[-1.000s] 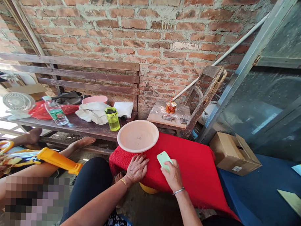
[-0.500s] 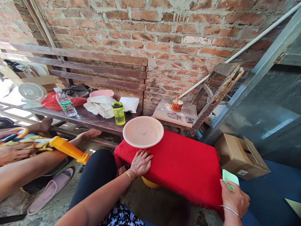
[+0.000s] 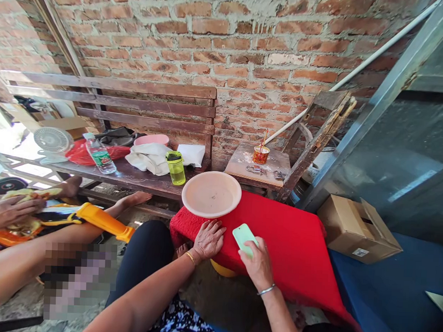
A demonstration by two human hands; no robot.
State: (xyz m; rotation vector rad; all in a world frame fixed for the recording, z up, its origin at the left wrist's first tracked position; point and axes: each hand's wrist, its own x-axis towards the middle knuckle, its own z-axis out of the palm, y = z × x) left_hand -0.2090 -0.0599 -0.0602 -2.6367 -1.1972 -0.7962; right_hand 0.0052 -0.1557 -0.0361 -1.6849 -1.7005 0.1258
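My left hand [image 3: 209,239] lies flat on the front edge of the red cloth [image 3: 288,236], fingers stretched out, holding nothing. Just beyond its fingertips is a pale pink basin [image 3: 212,194], with small dark specks visible on its bottom. My right hand [image 3: 258,264] grips a mint-green phone [image 3: 245,238] by its near end, over the middle of the cloth and to the right of my left hand. The phone is tilted, its far end pointing up and left towards the basin.
Behind, a wooden bench [image 3: 134,178] bears a green drink bottle [image 3: 176,168], a clear water bottle [image 3: 100,154], a white cloth [image 3: 149,157] and a small fan [image 3: 53,139]. A cardboard box [image 3: 357,230] stands right. At left, another person's hand [image 3: 14,212] touches a yellow-and-black object.
My right hand has brought the phone leftwards from the cloth's right end to its middle. My left hand stays in place. The other person's hands and the cloth under them have shifted.
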